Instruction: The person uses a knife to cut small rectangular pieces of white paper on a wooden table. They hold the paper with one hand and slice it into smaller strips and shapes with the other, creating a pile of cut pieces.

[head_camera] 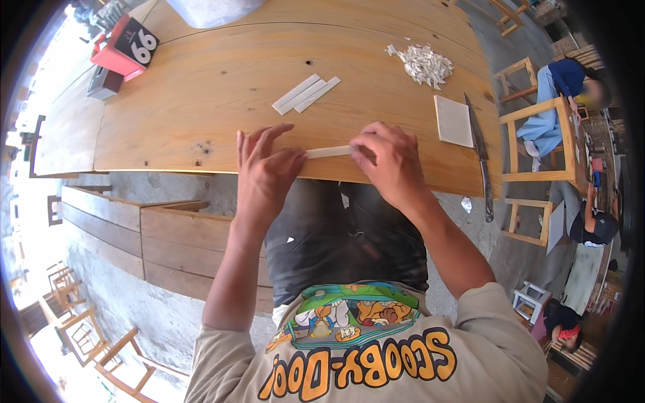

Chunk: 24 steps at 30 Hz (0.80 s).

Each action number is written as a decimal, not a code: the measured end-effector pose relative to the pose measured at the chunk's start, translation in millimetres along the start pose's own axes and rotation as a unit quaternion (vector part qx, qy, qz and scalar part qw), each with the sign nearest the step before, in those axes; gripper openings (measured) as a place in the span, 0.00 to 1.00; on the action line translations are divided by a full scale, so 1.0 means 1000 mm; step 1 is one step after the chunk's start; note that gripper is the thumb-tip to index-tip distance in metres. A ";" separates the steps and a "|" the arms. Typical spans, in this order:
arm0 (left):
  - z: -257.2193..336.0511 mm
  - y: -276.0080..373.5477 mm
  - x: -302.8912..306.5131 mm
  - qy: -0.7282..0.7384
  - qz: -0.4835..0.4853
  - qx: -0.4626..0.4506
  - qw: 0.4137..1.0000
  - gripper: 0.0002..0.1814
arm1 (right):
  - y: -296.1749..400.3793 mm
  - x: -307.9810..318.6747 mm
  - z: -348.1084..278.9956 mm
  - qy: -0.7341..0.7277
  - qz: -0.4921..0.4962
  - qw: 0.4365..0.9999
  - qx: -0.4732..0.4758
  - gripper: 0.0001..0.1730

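A narrow white strip [328, 151] is stretched level between my two hands, close to the table's near edge. My left hand [268, 160] pinches its left end between thumb and forefinger, the other fingers raised. Its right end is between the fingertips of my right hand [387, 158]. Beyond the hands, several flat white strips [306, 93] lie slantwise on the wooden table [201, 121]. A heap of small white folded pieces [428, 64] is farther off to the right. Nearer on that side, a stack of white rectangular sheets [454, 121] lies beside a long knife [478, 136].
The knife's dark handle [488, 194] sticks out past the near table edge. A red-and-black box [128, 48] and a small dark box [104, 83] stand at the far left. A translucent container or bag [216, 10] is at the far edge. Other people sit at right.
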State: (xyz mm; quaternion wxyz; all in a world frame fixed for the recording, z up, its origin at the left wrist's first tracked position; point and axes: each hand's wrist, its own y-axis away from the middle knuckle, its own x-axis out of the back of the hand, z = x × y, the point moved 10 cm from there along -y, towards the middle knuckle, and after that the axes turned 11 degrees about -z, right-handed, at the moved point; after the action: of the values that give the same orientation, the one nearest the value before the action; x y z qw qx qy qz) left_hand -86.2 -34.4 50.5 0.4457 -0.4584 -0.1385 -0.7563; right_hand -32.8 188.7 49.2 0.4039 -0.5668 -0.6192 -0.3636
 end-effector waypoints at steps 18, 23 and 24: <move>0.013 0.021 -0.019 -0.063 0.020 0.036 0.997 0.22 | 0.061 -0.015 0.014 0.083 0.015 0.994 -0.063 0.34; 0.014 0.021 -0.023 -0.066 0.018 0.036 0.997 0.22 | 0.060 -0.018 0.015 0.094 0.009 0.993 -0.074 0.34; 0.014 0.021 -0.023 -0.066 0.017 0.037 0.997 0.22 | 0.060 -0.018 0.016 0.094 0.010 0.993 -0.075 0.33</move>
State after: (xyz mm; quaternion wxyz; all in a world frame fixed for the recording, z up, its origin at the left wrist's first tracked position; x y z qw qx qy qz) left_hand -57.1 -24.8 35.7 0.4651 -0.4933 -0.1877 -0.7107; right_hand 25.6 200.9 25.6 0.4200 -0.5647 -0.5442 -0.4566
